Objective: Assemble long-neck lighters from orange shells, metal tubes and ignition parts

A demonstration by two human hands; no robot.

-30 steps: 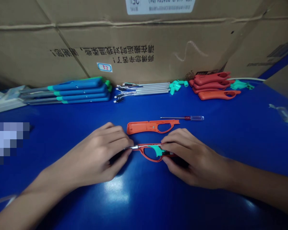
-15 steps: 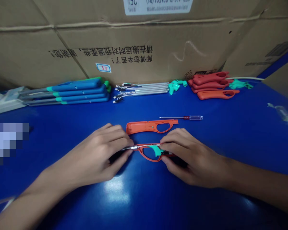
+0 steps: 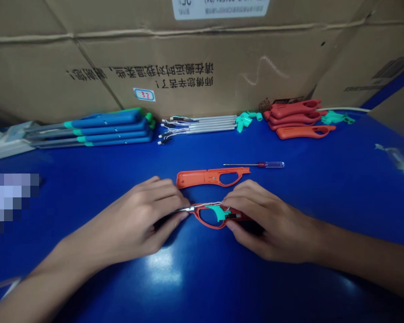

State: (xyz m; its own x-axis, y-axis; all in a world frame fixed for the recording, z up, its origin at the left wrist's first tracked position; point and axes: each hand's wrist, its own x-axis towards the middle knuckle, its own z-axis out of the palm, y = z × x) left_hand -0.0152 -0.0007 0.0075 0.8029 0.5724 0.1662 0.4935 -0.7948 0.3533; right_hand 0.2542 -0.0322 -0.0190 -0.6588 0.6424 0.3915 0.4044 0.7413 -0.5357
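Note:
My left hand (image 3: 151, 211) is closed, pinching a silver metal tube (image 3: 188, 209) at the front end of an orange-red lighter handle half (image 3: 208, 224). My right hand (image 3: 262, 220) grips the rear of this half, and its fingers hide much of that end. Inside the half sit a green trigger (image 3: 216, 211) and a small black part (image 3: 233, 216). A thin white wire (image 3: 207, 204) runs along the upper edge from the tube to my right fingertips. Just beyond my hands lies the other orange handle half (image 3: 195, 179), its hollow side up.
A screwdriver (image 3: 272, 164) lies behind the loose half. Along the cardboard box (image 3: 175, 54) are stacked blue lighters (image 3: 117, 128), metal tubes with wires (image 3: 213, 124), green triggers (image 3: 245, 121), red-orange handles (image 3: 296, 119) and more green pieces (image 3: 336, 118).
The white wire now bows up at the handle's top edge near my right fingers. More of the black part shows as those fingers have shifted slightly. My left hand barely moves.

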